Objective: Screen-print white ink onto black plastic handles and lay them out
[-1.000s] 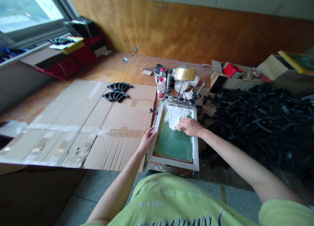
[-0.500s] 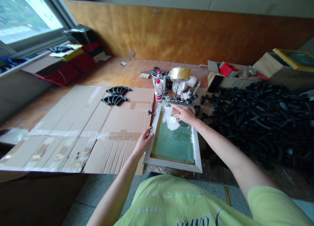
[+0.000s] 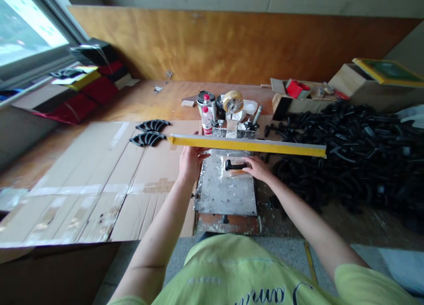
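Observation:
The screen frame (image 3: 248, 146) is raised and seen edge-on, its yellow edge toward me. My left hand (image 3: 190, 162) is closed on its left part, fingers partly behind it. Below, a grey metal plate (image 3: 228, 192) lies bare, with a small tan block near its back. On that block rests a black curved handle-like part (image 3: 236, 165). My right hand (image 3: 258, 168) has its fingers closed on the right end of this part.
Two rows of black curved parts (image 3: 149, 138) lie on cardboard (image 3: 145, 168) at left. A big heap of black parts (image 3: 347, 163) covers the right. Bottles (image 3: 207, 119), tape (image 3: 232, 101) and clamps stand behind the plate.
The frame has swung up from lying flat, uncovering the plate and black part. My left hand rose with it. My right hand let go of the tan squeegee-like block and moved down to the part.

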The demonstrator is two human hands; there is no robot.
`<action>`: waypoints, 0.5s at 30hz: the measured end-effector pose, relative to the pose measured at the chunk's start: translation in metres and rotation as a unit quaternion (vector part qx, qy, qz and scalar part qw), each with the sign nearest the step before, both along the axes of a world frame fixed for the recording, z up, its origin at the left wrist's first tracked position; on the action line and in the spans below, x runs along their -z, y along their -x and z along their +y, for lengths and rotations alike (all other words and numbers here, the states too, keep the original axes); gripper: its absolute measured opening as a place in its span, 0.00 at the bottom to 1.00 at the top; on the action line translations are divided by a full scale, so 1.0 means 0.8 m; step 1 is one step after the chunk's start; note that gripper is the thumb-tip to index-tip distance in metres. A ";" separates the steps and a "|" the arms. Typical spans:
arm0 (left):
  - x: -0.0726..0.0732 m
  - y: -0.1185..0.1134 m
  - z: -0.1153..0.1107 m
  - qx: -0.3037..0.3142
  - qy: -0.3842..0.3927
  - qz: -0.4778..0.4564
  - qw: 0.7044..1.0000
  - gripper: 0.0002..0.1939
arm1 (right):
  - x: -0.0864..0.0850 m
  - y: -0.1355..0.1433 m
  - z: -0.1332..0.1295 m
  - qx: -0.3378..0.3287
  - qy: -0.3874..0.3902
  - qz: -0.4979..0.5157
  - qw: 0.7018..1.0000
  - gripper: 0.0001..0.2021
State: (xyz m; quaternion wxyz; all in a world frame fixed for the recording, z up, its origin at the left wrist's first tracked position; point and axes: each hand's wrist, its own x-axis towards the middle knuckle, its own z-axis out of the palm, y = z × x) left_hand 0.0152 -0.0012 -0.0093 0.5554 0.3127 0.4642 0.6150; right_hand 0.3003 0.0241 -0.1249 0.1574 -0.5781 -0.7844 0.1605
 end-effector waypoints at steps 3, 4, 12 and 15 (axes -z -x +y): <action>0.048 -0.029 -0.036 0.064 0.104 -0.021 0.992 0.29 | 0.006 0.046 -0.028 -0.032 -0.025 -0.006 0.999 0.10; 0.068 -0.039 -0.053 0.124 0.156 -0.025 0.980 0.30 | 0.003 0.061 -0.040 -0.023 -0.041 -0.003 0.999 0.07; 0.184 0.039 -0.114 0.111 0.294 0.177 0.933 0.31 | -0.010 0.020 -0.076 0.030 0.004 -0.075 0.997 0.13; 0.215 0.119 -0.113 0.079 0.333 0.314 0.886 0.29 | 0.002 -0.068 -0.043 0.263 0.096 -0.174 0.944 0.14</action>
